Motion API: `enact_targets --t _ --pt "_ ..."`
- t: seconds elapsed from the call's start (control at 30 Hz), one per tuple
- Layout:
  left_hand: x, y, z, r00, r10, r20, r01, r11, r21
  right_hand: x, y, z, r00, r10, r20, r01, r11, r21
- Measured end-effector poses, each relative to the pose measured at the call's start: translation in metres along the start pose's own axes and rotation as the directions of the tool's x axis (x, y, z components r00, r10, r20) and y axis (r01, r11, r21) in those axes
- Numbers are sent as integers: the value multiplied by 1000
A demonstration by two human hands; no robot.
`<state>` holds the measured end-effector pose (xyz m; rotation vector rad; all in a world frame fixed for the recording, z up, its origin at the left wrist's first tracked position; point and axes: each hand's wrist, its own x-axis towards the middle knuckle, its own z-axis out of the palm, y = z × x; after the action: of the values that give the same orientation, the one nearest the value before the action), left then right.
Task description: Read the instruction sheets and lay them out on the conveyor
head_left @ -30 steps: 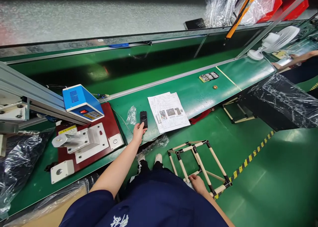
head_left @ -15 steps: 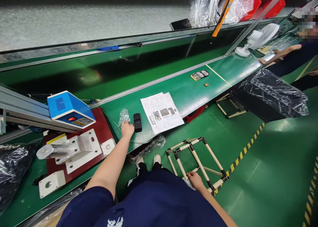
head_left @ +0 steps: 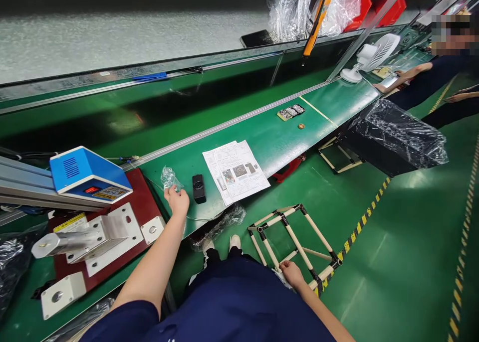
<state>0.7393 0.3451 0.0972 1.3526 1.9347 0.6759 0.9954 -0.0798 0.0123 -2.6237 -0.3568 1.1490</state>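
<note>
l hand (head_left: pixel 178 201) at clr plastic (head_left: pixel 169 176), blk unit (head_left: pixel 198 189) nearby

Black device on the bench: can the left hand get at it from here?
Probably yes: the left hand is close beside the black device and nothing visible stands between them, though whether it grips the clear plastic is unclear.

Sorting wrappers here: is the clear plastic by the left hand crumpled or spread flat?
Crumpled: the clear plastic shows bunched, creased folds by the left hand.
</note>
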Motion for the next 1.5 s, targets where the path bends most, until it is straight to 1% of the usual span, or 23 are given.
enact_targets --t 0.07,0.13,0.2,0.27,0.33,0.43,0.5,0.57,0.7,0.8,0.87,0.97,1.1,1.23,1.3,1.37,1.43,1.5 --pt "-23 -10 -2 994 105 -35 -107 994 -39 3 -10 0 999 26 32 -29 995 95" --pt "-49 -21 -5 968 246 -57 -249 968 -41 7 -26 2 996 48 73 -63 974 218" --pt "-75 -33 -8 930 368 -17 -368 929 -26 12 -49 4 991 53 123 -94 931 353" --pt "-100 -42 -11 897 437 65 -434 899 -58 17 -78 7 984 37 176 -118 871 477" --pt "-120 -49 -13 881 449 146 -430 891 -145 24 -110 10 976 -3 220 -128 805 580" --pt "-143 -57 -13 875 428 228 -375 895 -242 35 -156 13 960 -84 266 -129 712 690" --pt "-154 -63 -12 873 404 274 -339 906 -255 42 -185 14 949 -122 290 -134 676 725" --pt "-163 -69 -12 869 385 310 -319 916 -243 48 -210 15 940 -142 309 -142 661 737" --pt "-173 -80 -12 867 350 354 -295 934 -203 56 -250 17 929 -176 326 -154 618 771" --pt "-176 -86 -12 878 302 372 -248 951 -186 62 -271 23 945 -156 287 -148 580 801" --pt "-177 -88 -12 883 277 380 -223 958 -182 66 -280 27 962 -136 235 -125 545 829" --pt "-178 -87 -11 886 245 393 -188 966 -178 68 -286 32 979 -115 171 -93 493 865" --pt "-176 -76 -8 870 191 454 -135 979 -152 61 -284 32 982 -115 151 -87 435 896" --pt "-164 -61 3 841 143 522 -89 988 -127 49 -276 29 975 -159 152 -79 389 918" --pt "-154 -52 12 826 149 544 -76 985 -154 43 -272 26 974 -172 150 -72 389 918" --pt "-144 -41 22 824 143 549 -51 982 -179 38 -268 22 973 -173 152 -71 402 913" --pt "-133 -29 33 843 96 529 13 980 -198 35 -263 18 973 -162 164 -82 424 902" --pt "-124 -17 43 866 24 499 100 971 -219 32 -259 15 972 -143 184 -100 455 885"
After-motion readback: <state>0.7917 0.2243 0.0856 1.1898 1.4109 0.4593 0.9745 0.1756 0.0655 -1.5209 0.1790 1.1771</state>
